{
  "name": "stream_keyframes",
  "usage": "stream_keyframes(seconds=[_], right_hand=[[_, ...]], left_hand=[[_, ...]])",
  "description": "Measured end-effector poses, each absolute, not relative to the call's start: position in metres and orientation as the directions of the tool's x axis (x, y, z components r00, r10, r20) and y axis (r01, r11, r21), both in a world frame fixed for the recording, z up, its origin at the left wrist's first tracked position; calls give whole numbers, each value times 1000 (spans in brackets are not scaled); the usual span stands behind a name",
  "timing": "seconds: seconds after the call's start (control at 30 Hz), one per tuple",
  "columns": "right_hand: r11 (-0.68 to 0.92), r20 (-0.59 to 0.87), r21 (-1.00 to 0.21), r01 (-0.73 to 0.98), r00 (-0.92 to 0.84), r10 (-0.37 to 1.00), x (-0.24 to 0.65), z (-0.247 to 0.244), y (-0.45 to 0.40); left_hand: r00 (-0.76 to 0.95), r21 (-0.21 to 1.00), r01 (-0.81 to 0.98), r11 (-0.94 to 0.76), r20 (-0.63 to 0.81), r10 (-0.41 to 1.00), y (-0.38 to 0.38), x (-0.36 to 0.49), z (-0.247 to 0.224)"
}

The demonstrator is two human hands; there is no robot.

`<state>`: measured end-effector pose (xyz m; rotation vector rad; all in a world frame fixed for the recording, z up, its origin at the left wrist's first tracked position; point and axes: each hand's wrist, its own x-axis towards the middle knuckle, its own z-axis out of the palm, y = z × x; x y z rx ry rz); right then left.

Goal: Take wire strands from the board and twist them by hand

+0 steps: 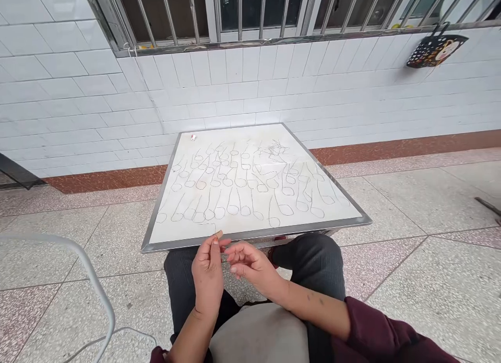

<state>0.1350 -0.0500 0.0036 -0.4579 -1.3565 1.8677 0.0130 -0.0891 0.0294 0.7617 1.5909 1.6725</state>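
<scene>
My left hand (209,271) is raised over my lap at the table's front edge, thumb pressed against the forefinger. A thin dark wire (207,224) comes up from this pinch; its lower part is hidden by the fingers. My right hand (252,266) is close beside it, fingers loosely curled and the thumb apart from them. Nothing shows clearly in the right hand. On the white table (242,227) ahead lie several thin wires bent into a round loop with a long tail, such as a wire loop (274,222) near the front.
A tangled heap of wires (276,151) lies at the table's back right. A small white object (193,137) sits in the back left corner. Behind stands a tiled wall (242,89) with a barred window. A grey curved tube (99,290) is at the left, and a patterned bag (434,50) hangs at upper right.
</scene>
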Motion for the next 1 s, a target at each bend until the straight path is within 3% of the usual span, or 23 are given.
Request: stream_keyframes(seconds=[0.13,0.3,0.47,0.67,0.87,1.0], right_hand=[[-88,173,-911,-403,-567,805,133,9,-46],[-329,-28,-819,-470,-540,841,135,5,-40],[-363,-63,-816,-450,-555,829,140,5,-38],[-128,58,-958,-259,-606,793,149,14,-39],[-70,113,-950,-305,-542,833,151,20,-40],[182,215,-977,-116,-547,809,158,17,-42]], left_hand=[[-563,988,-153,-22,-69,824,-88,15,27],[-512,872,-475,-117,-165,843,-88,9,30],[-439,804,-588,-87,-227,869,-94,3,40],[-369,831,-556,-18,-227,901,-102,1,49],[-206,857,-499,131,-264,942,-107,-2,55],[-139,877,-435,203,-289,947,-109,-5,61]])
